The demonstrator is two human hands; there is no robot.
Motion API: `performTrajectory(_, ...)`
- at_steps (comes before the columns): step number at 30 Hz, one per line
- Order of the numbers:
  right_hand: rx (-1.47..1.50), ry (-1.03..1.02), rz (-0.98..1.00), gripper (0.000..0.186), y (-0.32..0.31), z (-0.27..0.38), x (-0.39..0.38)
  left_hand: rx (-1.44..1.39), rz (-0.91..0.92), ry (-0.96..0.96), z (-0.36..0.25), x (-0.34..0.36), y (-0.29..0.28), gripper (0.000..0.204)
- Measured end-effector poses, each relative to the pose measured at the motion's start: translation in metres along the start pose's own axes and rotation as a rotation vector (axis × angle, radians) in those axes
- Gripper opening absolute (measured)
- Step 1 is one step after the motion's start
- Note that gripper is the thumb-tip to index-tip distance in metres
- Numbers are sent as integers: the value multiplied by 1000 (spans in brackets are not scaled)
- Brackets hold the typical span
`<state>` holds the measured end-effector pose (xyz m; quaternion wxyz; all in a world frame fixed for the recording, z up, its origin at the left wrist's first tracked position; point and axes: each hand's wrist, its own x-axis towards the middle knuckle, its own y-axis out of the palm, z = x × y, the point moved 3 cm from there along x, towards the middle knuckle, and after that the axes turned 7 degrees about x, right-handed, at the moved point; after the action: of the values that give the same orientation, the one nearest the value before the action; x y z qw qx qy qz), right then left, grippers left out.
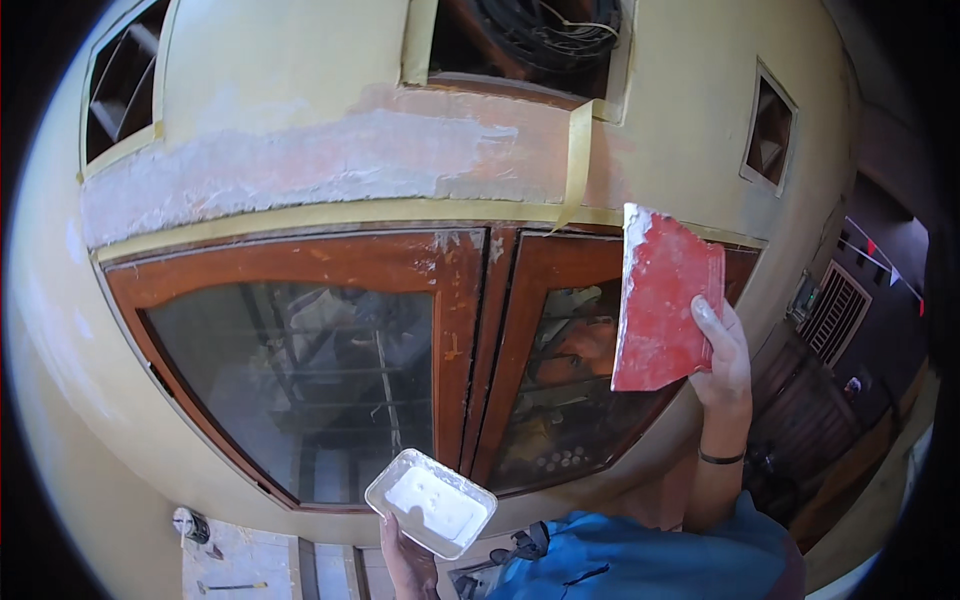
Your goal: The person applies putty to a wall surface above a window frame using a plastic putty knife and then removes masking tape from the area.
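My left hand [408, 562], low in the middle, grips a small pale plastic tub [424, 540]. White putty [440, 505] fills part of the tub. Raised at the right, my right hand [728, 355] is closed on a flat red spreader [662, 310]. The thumb lies on the spreader's face, and white putty coats its left edge. Behind the spreader is a brown wooden double window [462, 340] with glass panes. Above the window, a rough whitish and pinkish patch [290, 165] runs along the cream wall [270, 60]; the spreader is held in front of the patch's right end.
Masking tape [577, 165] hangs loose over the window's top edge. A coiled black cable or hose [550, 30] sits in the wall opening above. Below left, a can [190, 523] and a yellow-handled tool [232, 586] rest on a pale stained surface [245, 560]. A gate [795, 385] stands far right.
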<state>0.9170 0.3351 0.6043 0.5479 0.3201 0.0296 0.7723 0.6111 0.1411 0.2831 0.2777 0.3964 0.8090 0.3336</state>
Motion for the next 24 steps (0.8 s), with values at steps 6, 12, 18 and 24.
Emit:
performTrajectory(6, -382, -470, -90, 28, -14, 23, 16, -40, 56, -4, 10, 2, 13, 58)
performTrajectory(12, -961, -863, -186, 23, 30, 6, 25, 159, -30, -101, 14, -2, 39, 78)
performTrajectory(18, -898, -649, -94, 24, 19, 28, 40, 270, 52, -186, 19, 10, 67, 74)
performTrajectory(24, -443, -265, 56, 29, -13, 38, 60, 289, 150, -95, 2, 13, 125, 54)
